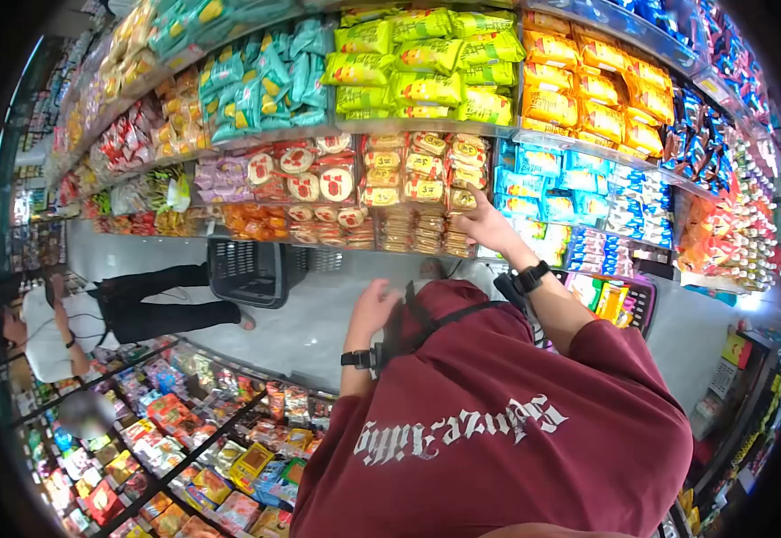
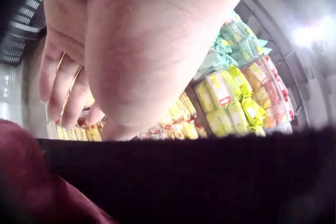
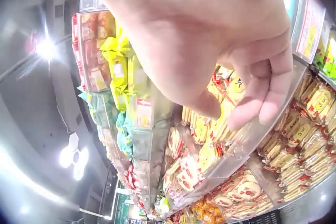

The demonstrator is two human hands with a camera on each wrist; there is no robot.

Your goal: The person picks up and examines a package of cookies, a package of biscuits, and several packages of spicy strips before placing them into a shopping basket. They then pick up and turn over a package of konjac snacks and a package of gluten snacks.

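My right hand [image 1: 498,229], fingers loosely bent and thumb apart, is at the cracker packets [image 1: 468,165], upper centre of the head view; I can't tell whether it touches them. My left hand [image 1: 372,309], fingers relaxed, is near the centre.

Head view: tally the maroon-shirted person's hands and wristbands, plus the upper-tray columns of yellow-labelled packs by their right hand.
Hands (left hand, right hand): 2
Black wristbands: 2
Columns of yellow-labelled packs: 3
Total: 7
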